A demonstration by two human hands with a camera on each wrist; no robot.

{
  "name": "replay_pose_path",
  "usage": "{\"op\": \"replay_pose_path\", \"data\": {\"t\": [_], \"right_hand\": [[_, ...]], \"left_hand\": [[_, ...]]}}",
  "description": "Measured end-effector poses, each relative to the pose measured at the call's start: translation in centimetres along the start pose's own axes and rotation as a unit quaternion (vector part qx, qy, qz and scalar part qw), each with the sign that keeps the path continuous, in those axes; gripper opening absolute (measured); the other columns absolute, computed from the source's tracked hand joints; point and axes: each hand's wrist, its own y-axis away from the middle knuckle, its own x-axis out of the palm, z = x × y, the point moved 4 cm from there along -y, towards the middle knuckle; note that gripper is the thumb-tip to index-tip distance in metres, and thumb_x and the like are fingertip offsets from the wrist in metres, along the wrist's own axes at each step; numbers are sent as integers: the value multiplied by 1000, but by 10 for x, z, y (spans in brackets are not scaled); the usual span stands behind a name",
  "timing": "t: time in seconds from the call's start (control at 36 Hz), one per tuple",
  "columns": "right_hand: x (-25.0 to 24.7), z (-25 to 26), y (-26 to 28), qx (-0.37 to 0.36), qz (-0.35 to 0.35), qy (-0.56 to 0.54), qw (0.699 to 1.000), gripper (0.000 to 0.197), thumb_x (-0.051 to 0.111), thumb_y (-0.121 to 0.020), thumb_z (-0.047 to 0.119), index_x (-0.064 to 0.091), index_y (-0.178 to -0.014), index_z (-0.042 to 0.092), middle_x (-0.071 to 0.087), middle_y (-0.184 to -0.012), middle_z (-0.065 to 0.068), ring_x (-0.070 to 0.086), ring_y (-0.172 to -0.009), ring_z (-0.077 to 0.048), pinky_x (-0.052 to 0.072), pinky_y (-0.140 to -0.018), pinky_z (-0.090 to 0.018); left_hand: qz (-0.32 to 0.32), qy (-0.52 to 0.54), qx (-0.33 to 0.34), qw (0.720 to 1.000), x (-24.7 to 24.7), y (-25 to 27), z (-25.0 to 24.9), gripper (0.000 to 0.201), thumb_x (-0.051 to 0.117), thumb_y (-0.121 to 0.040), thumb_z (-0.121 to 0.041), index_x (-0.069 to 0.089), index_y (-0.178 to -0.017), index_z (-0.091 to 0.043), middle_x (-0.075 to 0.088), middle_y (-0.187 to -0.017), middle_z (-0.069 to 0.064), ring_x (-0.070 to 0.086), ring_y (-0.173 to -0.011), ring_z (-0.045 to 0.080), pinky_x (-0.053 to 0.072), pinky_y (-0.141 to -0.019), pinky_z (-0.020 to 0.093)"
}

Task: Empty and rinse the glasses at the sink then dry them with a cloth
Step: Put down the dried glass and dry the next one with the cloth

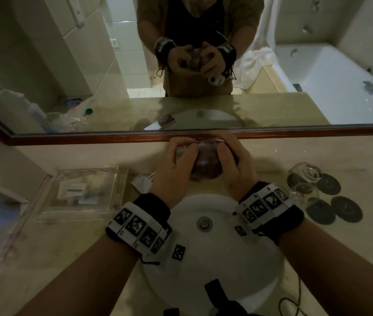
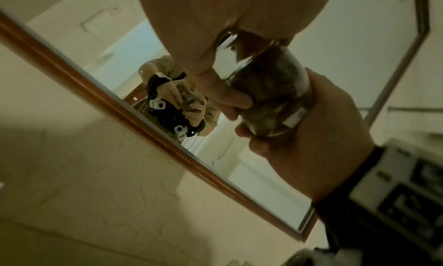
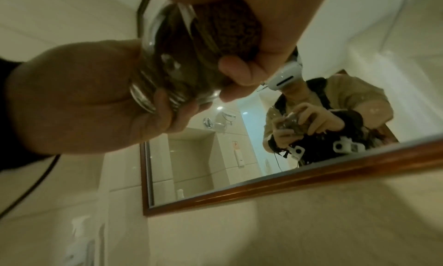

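A clear round glass (image 1: 206, 160) with a dark brownish cloth (image 1: 208, 168) stuffed inside is held up in front of the mirror's lower frame, above the back of the white sink (image 1: 238, 258). My left hand (image 1: 176, 165) grips its left side and my right hand (image 1: 235, 165) its right side, fingers curled round it. The left wrist view shows the glass (image 2: 271, 84) between my left hand (image 2: 203, 43) and right hand (image 2: 323, 128). From the right wrist, the glass (image 3: 172, 61) and cloth (image 3: 227, 24) sit between my right hand (image 3: 263, 14) and left hand (image 3: 72, 99).
Two more clear glasses (image 1: 304, 173) (image 1: 304, 192) stand on the counter to the right of the sink among several dark round coasters (image 1: 346, 208). A clear tray (image 1: 83, 192) with small packets lies on the left. The wood-framed mirror (image 1: 67, 76) runs close behind my hands.
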Motion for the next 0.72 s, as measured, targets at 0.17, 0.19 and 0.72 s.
{"op": "replay_pose_path", "data": {"t": [0.17,0.19,0.72], "right_hand": [[3,-11,-1,185,29,-100,977,26,42,-97,38,60,-98,20,61,-91,10,59,-92,-19,51,-72,-17],[3,-14,1,208,24,-116,971,24,43,-96,39,60,-96,21,61,-89,12,58,-92,-18,51,-73,-17],[2,3,11,-34,-12,2,999,43,35,-94,40,52,-121,11,54,-115,-6,53,-102,-13,44,-92,-24]], "left_hand": [[19,-188,194,963,1,3,5,16,51,-89,-38,52,-104,-34,53,-103,-7,46,-100,-11,35,-87,5],[26,-202,194,960,2,2,7,22,52,-87,-41,52,-107,-32,52,-105,-6,45,-101,-12,34,-88,5],[28,38,-86,995,1,-1,-3,2,54,-98,-23,54,-97,-22,63,-95,-2,70,-71,10,58,-54,33]]}}
